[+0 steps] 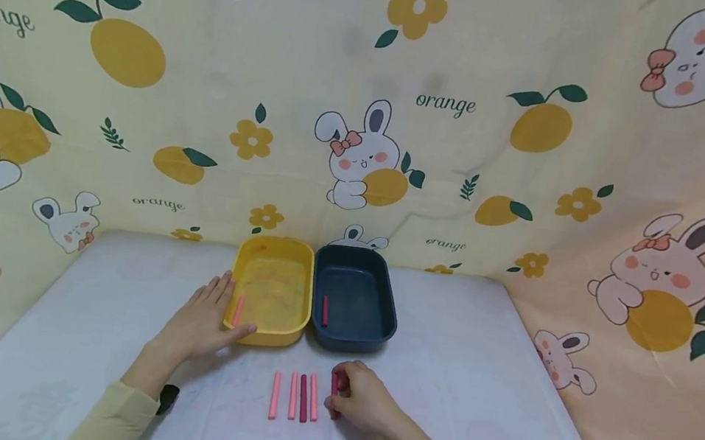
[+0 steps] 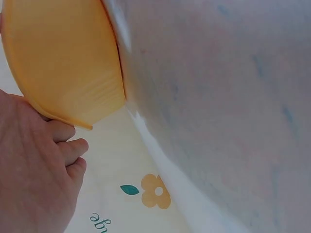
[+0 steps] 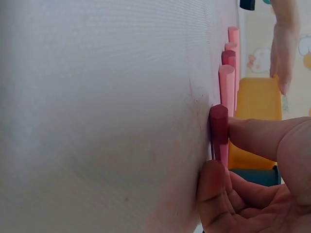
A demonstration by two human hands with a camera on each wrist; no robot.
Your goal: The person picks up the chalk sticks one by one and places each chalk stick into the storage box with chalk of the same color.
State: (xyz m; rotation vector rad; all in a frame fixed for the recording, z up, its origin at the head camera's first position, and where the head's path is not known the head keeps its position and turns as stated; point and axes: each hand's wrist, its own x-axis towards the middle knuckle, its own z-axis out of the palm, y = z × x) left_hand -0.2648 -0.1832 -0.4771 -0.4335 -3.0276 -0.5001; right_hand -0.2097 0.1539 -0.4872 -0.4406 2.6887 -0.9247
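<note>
My right hand (image 1: 363, 396) pinches a dark red six-sided stick (image 3: 219, 121) between thumb and fingers, close to the tabletop. To its left a row of similar sticks lies on the cloth: pink sticks (image 1: 274, 395) and a dark red one (image 1: 304, 398) among them. My left hand (image 1: 204, 314) rests against the left side and front corner of a yellow bin (image 1: 283, 337), its fingers stretched along the wall and the thumb at the front rim. A pink stick (image 1: 238, 310) lies inside that bin. Beside it a navy bin (image 1: 353, 343) contains a dark red stick (image 1: 325, 311).
A white cloth (image 1: 471, 384) covers the table. Behind and at the sides hangs a cream curtain (image 1: 322, 45) printed with rabbits and oranges. The two bins stand side by side towards the table's back edge. Dark straps sit at both wrists.
</note>
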